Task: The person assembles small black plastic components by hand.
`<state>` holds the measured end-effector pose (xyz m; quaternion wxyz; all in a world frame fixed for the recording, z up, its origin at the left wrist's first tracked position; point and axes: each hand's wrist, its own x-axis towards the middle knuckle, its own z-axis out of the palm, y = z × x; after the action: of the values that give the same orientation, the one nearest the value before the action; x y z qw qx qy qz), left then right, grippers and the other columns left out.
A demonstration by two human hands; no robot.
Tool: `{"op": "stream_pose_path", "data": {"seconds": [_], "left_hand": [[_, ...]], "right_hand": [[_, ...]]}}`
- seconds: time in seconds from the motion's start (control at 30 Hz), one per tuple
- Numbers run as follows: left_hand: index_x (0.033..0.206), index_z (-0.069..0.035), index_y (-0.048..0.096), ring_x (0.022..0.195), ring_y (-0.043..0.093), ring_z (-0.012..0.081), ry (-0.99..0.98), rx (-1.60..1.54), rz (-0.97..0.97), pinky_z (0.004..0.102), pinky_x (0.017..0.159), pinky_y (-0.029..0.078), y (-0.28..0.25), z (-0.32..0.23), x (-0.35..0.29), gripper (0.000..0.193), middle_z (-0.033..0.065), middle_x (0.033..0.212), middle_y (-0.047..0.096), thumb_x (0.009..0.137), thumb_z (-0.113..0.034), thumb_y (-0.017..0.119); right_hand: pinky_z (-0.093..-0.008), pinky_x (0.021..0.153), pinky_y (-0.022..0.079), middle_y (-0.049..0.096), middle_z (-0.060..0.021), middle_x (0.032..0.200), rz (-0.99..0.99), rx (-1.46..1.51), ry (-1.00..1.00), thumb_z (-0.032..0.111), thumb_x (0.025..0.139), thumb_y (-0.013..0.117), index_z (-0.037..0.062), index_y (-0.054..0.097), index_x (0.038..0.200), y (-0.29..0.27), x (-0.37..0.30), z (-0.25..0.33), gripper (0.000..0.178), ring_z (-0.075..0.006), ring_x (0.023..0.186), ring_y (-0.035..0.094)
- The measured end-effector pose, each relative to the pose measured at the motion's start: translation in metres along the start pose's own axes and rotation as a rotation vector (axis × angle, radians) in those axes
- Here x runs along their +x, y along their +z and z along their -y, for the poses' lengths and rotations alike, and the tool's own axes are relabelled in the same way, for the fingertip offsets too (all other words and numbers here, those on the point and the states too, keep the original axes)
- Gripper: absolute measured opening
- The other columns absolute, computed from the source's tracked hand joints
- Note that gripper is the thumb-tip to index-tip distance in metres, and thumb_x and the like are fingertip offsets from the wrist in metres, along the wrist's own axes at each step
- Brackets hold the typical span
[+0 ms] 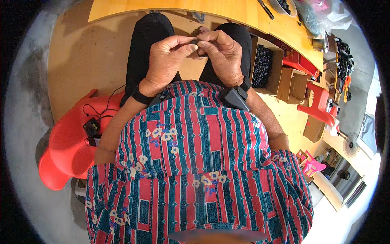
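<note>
Both of my hands meet above my knees, near the front edge of the yellow table. My left hand pinches a small dark piece between thumb and forefinger. My right hand closes its thumb and fingers on the same spot, fingertips almost touching the left ones. The piece is mostly covered by the fingers, and its kind is too small to make out. Each wrist wears a black strap, and a dark box-shaped device sits at the right wrist.
The yellow table runs across the far side, with a tub of dark pieces at its right. Right of my knees stand a cardboard box of dark pieces and another box. A red chair is at left, a fan far right.
</note>
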<state>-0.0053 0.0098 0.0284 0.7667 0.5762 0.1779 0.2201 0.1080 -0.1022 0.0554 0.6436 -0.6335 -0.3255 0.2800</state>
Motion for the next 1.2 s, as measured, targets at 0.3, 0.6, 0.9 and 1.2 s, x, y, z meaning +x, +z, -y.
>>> {"op": "stream_pose_path", "data": {"seconds": [0.3,0.6,0.9,1.2], "left_hand": [[0.104,0.003,0.062,0.080,0.061,0.0109,-0.062,0.005,0.058,0.0239,0.074,0.052,-0.007,0.004,0.002,0.021,0.0057,0.090,0.065,0.086,-0.009,0.063],[0.103,0.002,0.063,0.080,0.061,0.0103,-0.028,-0.024,0.094,0.0229,0.074,0.051,-0.005,-0.009,0.003,0.020,0.0041,0.086,0.065,0.086,-0.009,0.063],[0.102,0.002,0.064,0.078,0.061,0.0086,0.007,0.090,0.075,0.0221,0.071,0.051,-0.006,-0.005,0.003,0.020,0.0035,0.085,0.065,0.084,-0.006,0.065],[0.102,0.001,0.065,0.077,0.060,0.0079,0.007,0.088,0.078,0.0214,0.070,0.050,-0.005,-0.005,0.003,0.019,0.0028,0.084,0.065,0.084,-0.005,0.065]], "right_hand": [[-0.0215,0.061,0.053,0.065,-0.0047,0.077,0.097,-0.020,0.049,0.001,0.083,0.064,0.0002,0.066,0.090,-0.011,0.007,0.010,0.007,-0.0094,0.067,0.063],[-0.0193,0.057,0.050,0.067,-0.0040,0.078,0.136,0.042,0.155,0.005,0.083,0.066,0.0005,0.067,0.091,-0.017,0.012,0.010,0.009,-0.0077,0.065,0.061],[-0.0180,0.056,0.049,0.066,-0.0034,0.076,0.152,-0.057,0.207,0.006,0.083,0.066,0.0009,0.067,0.095,-0.019,0.012,0.014,0.013,-0.0070,0.065,0.061],[-0.0191,0.059,0.051,0.066,-0.0047,0.076,0.026,-0.049,0.059,-0.002,0.081,0.065,-0.0009,0.064,0.086,-0.006,0.003,0.008,0.005,-0.0076,0.067,0.062]]}}
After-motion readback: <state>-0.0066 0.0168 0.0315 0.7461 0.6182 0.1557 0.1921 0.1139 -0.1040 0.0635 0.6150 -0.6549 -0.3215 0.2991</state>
